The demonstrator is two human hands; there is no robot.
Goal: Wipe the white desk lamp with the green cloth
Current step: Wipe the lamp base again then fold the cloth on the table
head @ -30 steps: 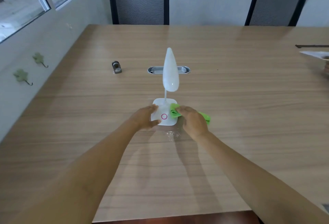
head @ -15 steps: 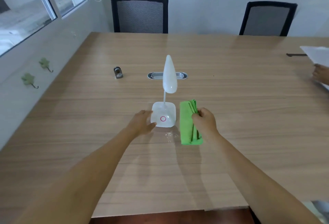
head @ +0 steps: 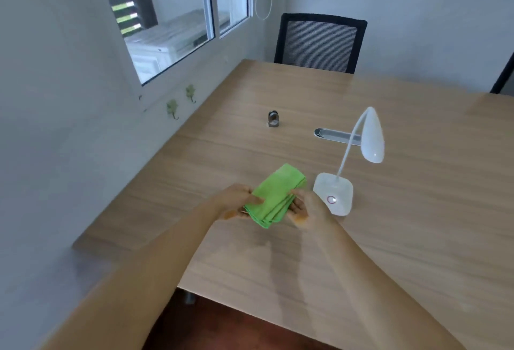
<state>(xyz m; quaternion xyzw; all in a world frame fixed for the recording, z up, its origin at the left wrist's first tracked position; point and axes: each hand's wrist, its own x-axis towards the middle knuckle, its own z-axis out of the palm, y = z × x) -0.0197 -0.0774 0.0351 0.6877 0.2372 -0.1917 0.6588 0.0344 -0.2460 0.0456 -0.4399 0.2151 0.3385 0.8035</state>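
The white desk lamp (head: 335,192) stands upright on the wooden table (head: 417,210), its bent neck carrying the drop-shaped head (head: 372,136) up and to the right. A red ring marks its square base. The folded green cloth (head: 274,195) is held just left of the base, above the table. My left hand (head: 236,202) grips the cloth's left edge. My right hand (head: 306,207) grips its right edge, close to the lamp base but apart from it.
A small metal object (head: 273,119) sits farther back on the table, and a grey cable slot (head: 335,135) lies behind the lamp. A black mesh chair (head: 319,42) stands at the far end. The wall with window and two green hooks (head: 172,107) borders the table's left edge.
My left hand left the lamp base and took the cloth's left edge. The cloth went from right of the base to left of it, held by both hands. The view swung left.
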